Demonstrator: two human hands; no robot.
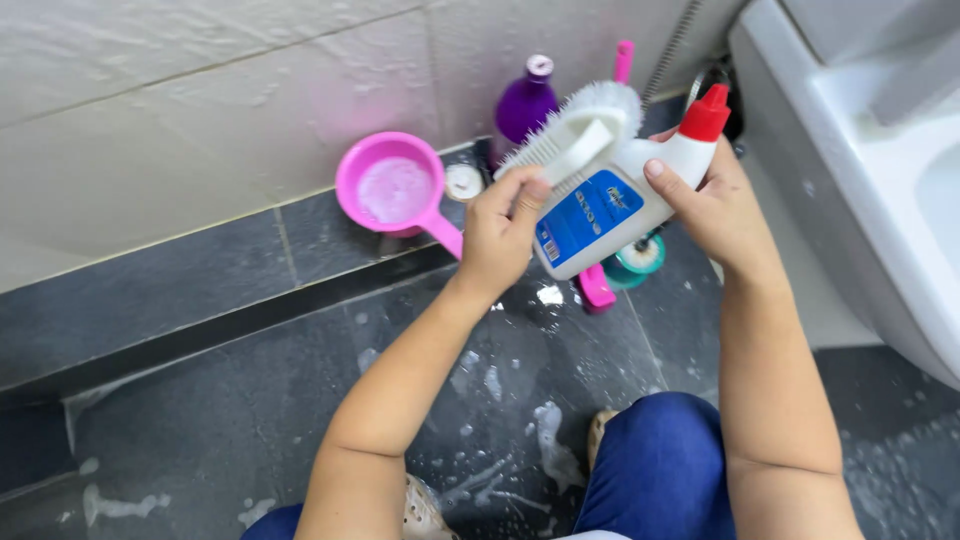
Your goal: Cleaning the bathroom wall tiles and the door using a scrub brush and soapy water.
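My left hand [503, 232] grips the handle of a white scrubbing brush [580, 130], bristles facing away toward the wall. My right hand [712, 205] holds a white cleaner bottle [610, 205] with a blue label and a red nozzle cap [706, 113], tilted so the cap points up and right. The brush lies right against the bottle's upper side. Both hands are raised above a wet dark tiled floor [250, 420].
A pink scoop [392, 188] with soapy water sits on a dark ledge by the tiled wall. A purple bottle [525, 103], a pink-handled tool [622, 62] and a teal brush [637, 257] stand behind. A white toilet bowl [880, 200] is at right. My knees in blue trousers [655, 470] are below.
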